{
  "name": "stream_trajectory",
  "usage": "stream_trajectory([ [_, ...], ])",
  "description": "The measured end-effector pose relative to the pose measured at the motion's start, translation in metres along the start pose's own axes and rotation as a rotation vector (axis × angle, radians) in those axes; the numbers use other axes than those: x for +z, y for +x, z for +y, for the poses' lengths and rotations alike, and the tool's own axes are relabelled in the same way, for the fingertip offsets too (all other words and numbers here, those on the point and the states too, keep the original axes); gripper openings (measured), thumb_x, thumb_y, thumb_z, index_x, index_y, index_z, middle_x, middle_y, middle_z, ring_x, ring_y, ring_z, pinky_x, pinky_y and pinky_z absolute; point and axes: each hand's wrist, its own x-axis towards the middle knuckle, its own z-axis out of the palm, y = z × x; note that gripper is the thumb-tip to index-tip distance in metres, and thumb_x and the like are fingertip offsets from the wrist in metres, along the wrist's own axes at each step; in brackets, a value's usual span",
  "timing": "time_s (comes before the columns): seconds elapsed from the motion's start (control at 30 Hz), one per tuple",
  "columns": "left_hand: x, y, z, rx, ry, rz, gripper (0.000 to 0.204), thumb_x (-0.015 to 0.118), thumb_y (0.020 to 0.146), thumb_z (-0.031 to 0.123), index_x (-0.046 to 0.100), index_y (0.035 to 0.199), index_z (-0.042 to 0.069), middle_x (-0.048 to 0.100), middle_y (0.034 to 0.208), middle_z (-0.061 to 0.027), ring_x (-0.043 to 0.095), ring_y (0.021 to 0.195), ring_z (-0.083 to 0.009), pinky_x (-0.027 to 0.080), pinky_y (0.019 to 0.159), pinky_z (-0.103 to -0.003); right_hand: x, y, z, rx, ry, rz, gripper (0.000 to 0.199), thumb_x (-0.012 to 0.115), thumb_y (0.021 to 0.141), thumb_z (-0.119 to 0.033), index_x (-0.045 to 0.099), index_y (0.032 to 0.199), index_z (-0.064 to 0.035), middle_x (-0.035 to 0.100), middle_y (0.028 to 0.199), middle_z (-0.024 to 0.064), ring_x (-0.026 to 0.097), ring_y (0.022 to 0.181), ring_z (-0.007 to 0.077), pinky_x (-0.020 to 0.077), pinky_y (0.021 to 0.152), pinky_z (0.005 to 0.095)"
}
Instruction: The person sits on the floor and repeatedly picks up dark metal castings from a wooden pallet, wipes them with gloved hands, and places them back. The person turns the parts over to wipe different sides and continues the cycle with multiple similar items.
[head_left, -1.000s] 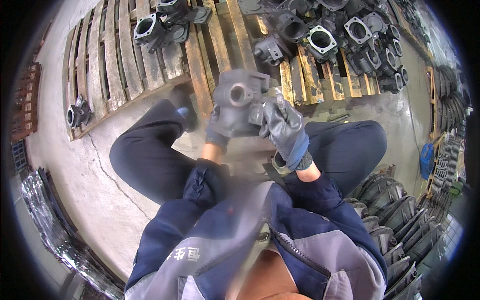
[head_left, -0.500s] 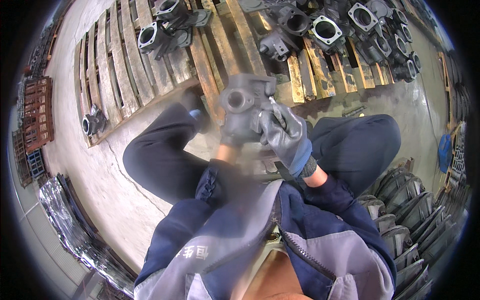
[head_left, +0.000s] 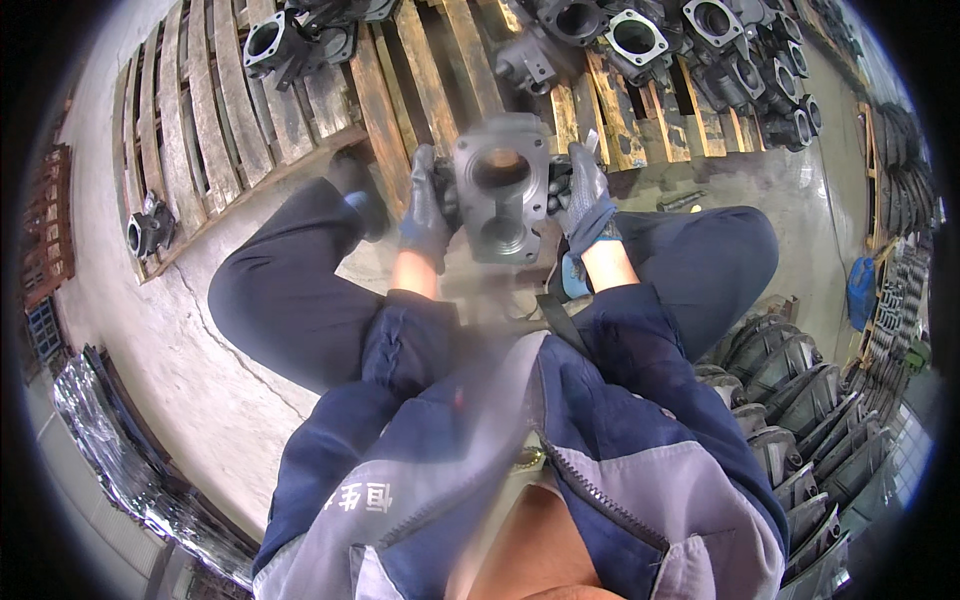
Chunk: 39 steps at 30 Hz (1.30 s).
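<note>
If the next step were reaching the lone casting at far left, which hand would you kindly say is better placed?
Probably the left hand: it is nearer the lone casting, while the right hand is on the far side of the held casting. Both hold it, so the left would likely need freeing.

The left hand (head_left: 428, 210) and right hand (head_left: 586, 200) have fingers partly hidden behind the grey casting (head_left: 508, 203), blurred toward its base. A pale sliver (head_left: 593, 142) right of the casting is too small to identify; beyond the casting, dark metal parts (head_left: 712, 78) are cut off.
</note>
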Motion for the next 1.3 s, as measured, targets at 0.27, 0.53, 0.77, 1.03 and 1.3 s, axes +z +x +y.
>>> stream_trajectory([
  [0.27, 0.004, 0.024, -0.002, 0.093, -0.108, -0.028, 0.049, 0.067, 0.085, 0.063, 0.062, 0.085, 0.013, 0.059, 0.070, 0.0015, 0.055, 0.061, -0.0100, 0.046, 0.058, -0.020, 0.003, 0.094, 0.159, -0.756, -0.789, 0.569, 0.050, 0.058, 0.087, -0.032, 0.059, 0.123, 0.0021, 0.062, 0.114, 0.0240, 0.061, 0.096, 0.0428, 0.0488, 0.081, 0.0500],
  [0.53, 0.016, 0.024, 0.021, 0.051, -0.053, -0.085, 0.034, 0.063, 0.092, 0.041, 0.064, 0.093, 0.008, 0.063, 0.076, -0.0025, 0.056, 0.063, -0.0113, 0.048, 0.059, -0.024, 0.000, 0.065, 0.062, -0.062, -0.150, 0.016, 0.032, 0.049, 0.097, -0.042, 0.056, 0.098, -0.0110, 0.056, 0.075, 0.0075, 0.052, 0.061, 0.0219, 0.0452, 0.055, 0.0360],
  [0.77, 0.073, -0.044, 0.004, 1.091, 1.211, 0.150, 0.051, 0.067, 0.087, 0.033, 0.058, 0.126, 0.001, 0.069, 0.098, -0.0162, 0.067, 0.086, -0.0278, 0.054, 0.076, -0.040, -0.015, 0.041, -0.002, 0.148, -0.201, 0.204, 0.054, 0.040, 0.101, -0.046, 0.058, 0.126, -0.0006, 0.065, 0.116, 0.0171, 0.062, 0.100, 0.0320, 0.0497, 0.085, 0.0392],
  [1.03, 0.080, -0.026, -0.050, 1.215, 1.932, 0.059, 0.060, 0.063, 0.082, 0.039, 0.057, 0.130, 0.003, 0.065, 0.118, -0.0223, 0.056, 0.119, -0.0375, 0.028, 0.115, -0.047, -0.098, 0.080, -0.046, -0.004, -0.895, 0.148, 0.050, 0.042, 0.100, -0.045, 0.058, 0.127, -0.0060, 0.070, 0.102, 0.0137, 0.066, 0.083, 0.0273, 0.0517, 0.072, 0.0410],
  [1.3, 0.076, -0.016, -0.040, 1.101, 1.907, -0.077, 0.045, 0.071, 0.080, 0.034, 0.059, 0.113, 0.006, 0.066, 0.096, -0.0192, 0.061, 0.098, -0.0375, 0.043, 0.098, -0.049, -0.204, 0.140, -0.174, 0.087, -1.842, -0.284, 0.041, 0.050, 0.097, -0.039, 0.063, 0.121, -0.0086, 0.073, 0.097, 0.0110, 0.069, 0.078, 0.0256, 0.0533, 0.068, 0.0415],
])
